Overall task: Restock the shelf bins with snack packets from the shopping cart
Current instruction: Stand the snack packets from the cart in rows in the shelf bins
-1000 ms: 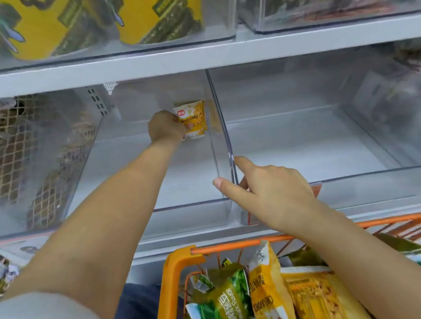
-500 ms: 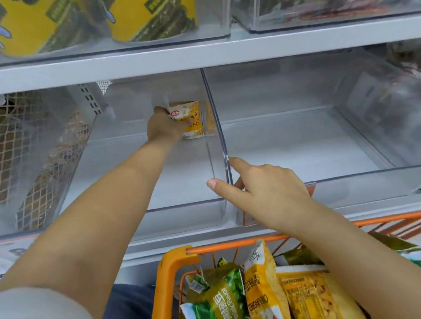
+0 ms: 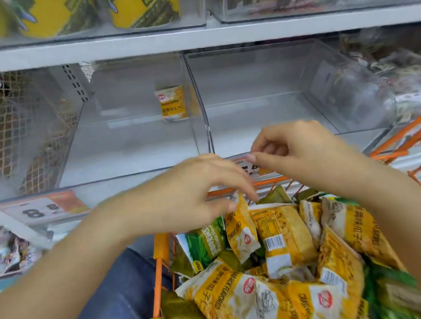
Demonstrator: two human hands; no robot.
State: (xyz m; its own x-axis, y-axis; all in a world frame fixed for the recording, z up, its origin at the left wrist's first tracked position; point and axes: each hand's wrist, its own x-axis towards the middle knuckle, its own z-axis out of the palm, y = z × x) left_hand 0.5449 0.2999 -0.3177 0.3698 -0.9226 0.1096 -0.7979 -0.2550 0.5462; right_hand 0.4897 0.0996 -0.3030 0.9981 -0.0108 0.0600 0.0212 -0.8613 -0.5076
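Nearest you, the orange shopping cart [image 3: 159,251] holds a loose heap of yellow snack packets [image 3: 279,240] mixed with green packets [image 3: 204,244]; these are your stock. Your left hand [image 3: 182,195] hovers over the heap with fingers relaxed and reaching down toward an upright yellow packet [image 3: 239,231], holding nothing. Your right hand [image 3: 296,156] hangs above the far cart rim, thumb and forefinger nearly together; whether they pinch anything cannot be told.

The packets look light, soft and air-filled, with glossy film that probably slips and crinkles. Take one by its crimped top seam or across the flat faces, lightly, since the contents likely crush under a hard squeeze.

Beyond the hands, orange price labels [image 3: 41,207] front the shelf edge. Behind them stand two clear bins: the left bin [image 3: 131,151] holds a single placed packet [image 3: 172,104] standing upright against its right wall, at the back; the right bin [image 3: 264,118] holds none.
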